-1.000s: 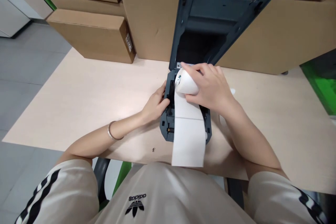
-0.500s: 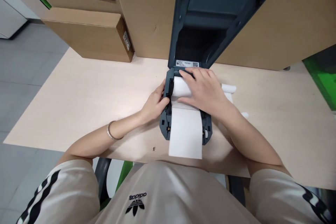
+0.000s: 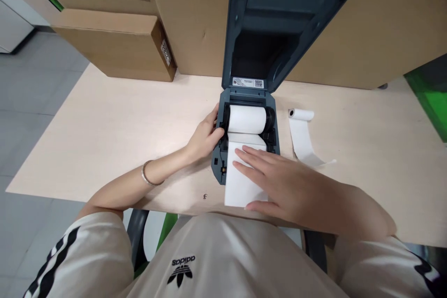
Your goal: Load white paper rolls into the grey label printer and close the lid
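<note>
A dark blue label printer [image 3: 244, 98] stands on the table with its lid [image 3: 279, 14] raised. A white paper roll [image 3: 247, 119] lies in its bay, and the paper's loose end [image 3: 240, 186] runs forward over the printer's front. My right hand [image 3: 275, 181] rests flat on that loose paper with fingers stretched out. My left hand [image 3: 206, 137] grips the printer's left side, fingers curled on its edge, with a bracelet on the wrist.
A small, nearly spent paper roll [image 3: 302, 132] with a trailing strip lies right of the printer. Cardboard boxes [image 3: 115, 46] line the back of the light wooden table [image 3: 104, 135]. A green surface [image 3: 431, 100] shows at the far right.
My right hand lowered the roll into the printer bay, let it go and slid toward me onto the loose paper. The small roll behind it came into view. My left hand stayed put.
</note>
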Action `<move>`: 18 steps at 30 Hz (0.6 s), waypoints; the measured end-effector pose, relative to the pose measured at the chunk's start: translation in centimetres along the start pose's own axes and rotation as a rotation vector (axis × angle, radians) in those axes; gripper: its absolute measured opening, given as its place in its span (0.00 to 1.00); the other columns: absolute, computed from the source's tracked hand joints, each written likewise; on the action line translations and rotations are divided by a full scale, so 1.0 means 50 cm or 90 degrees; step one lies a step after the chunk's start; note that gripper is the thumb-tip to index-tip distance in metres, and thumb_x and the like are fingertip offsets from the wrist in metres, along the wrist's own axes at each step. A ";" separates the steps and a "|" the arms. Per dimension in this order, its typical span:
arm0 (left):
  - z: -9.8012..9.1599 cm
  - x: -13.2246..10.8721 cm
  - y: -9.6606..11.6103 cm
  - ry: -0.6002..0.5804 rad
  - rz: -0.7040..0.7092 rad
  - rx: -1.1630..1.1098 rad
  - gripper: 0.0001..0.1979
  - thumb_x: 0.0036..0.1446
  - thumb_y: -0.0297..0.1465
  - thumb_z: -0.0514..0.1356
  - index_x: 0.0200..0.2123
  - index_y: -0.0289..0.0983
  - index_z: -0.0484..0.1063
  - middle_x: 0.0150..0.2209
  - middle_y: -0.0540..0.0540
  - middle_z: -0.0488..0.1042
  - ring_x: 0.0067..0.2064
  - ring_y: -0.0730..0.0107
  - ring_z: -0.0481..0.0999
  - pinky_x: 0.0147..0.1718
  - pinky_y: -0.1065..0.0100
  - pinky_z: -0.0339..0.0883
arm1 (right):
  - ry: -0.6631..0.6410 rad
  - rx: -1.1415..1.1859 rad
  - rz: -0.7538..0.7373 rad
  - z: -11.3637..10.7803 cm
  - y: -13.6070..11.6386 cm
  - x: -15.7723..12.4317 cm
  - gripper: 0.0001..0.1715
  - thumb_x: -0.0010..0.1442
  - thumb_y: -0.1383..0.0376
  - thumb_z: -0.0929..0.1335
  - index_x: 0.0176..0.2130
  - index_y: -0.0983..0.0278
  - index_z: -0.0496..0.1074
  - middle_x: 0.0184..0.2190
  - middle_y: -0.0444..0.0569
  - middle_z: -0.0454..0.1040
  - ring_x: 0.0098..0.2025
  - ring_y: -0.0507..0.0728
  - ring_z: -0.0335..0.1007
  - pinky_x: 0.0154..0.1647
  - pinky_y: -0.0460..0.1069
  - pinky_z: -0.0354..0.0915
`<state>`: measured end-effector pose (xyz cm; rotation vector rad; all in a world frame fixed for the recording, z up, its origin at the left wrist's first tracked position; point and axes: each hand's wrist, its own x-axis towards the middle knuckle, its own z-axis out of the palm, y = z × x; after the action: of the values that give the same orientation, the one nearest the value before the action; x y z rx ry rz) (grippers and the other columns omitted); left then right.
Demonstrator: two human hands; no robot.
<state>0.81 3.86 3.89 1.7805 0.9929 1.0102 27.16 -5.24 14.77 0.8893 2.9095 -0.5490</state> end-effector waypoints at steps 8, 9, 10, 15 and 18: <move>0.009 -0.009 -0.023 0.010 -0.044 -0.093 0.41 0.67 0.41 0.62 0.80 0.39 0.59 0.82 0.37 0.63 0.82 0.39 0.62 0.82 0.41 0.57 | -0.037 0.020 0.003 -0.017 -0.014 0.001 0.48 0.81 0.44 0.65 0.81 0.74 0.62 0.84 0.67 0.51 0.87 0.71 0.44 0.86 0.65 0.56; 0.012 -0.011 -0.025 0.014 -0.051 -0.104 0.42 0.67 0.42 0.62 0.80 0.39 0.59 0.83 0.37 0.60 0.83 0.39 0.60 0.83 0.40 0.54 | -0.039 0.014 0.001 -0.015 -0.014 0.001 0.48 0.81 0.44 0.65 0.81 0.74 0.61 0.84 0.67 0.50 0.87 0.72 0.43 0.86 0.65 0.56; 0.014 -0.013 -0.026 0.017 -0.058 -0.116 0.42 0.67 0.43 0.62 0.80 0.40 0.58 0.84 0.38 0.58 0.85 0.40 0.57 0.84 0.41 0.51 | -0.040 0.009 0.001 -0.013 -0.015 0.000 0.47 0.81 0.44 0.65 0.81 0.74 0.61 0.84 0.67 0.50 0.87 0.72 0.43 0.86 0.65 0.56; 0.024 -0.021 -0.022 0.024 -0.082 -0.169 0.42 0.68 0.43 0.63 0.81 0.46 0.56 0.86 0.45 0.53 0.87 0.44 0.49 0.87 0.42 0.41 | -0.035 0.025 0.007 -0.013 -0.014 -0.003 0.46 0.81 0.44 0.64 0.81 0.72 0.62 0.84 0.65 0.51 0.87 0.71 0.43 0.86 0.65 0.56; 0.029 -0.025 -0.018 0.027 -0.113 -0.187 0.43 0.68 0.45 0.64 0.82 0.47 0.54 0.86 0.46 0.51 0.87 0.44 0.47 0.87 0.41 0.40 | -0.026 0.018 0.009 -0.011 -0.013 -0.003 0.44 0.81 0.46 0.66 0.80 0.71 0.65 0.84 0.64 0.53 0.87 0.71 0.47 0.85 0.65 0.58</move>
<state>1.47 2.65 2.31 1.4115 0.9543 1.0268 26.97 -5.62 15.53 0.8896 2.8642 -0.6009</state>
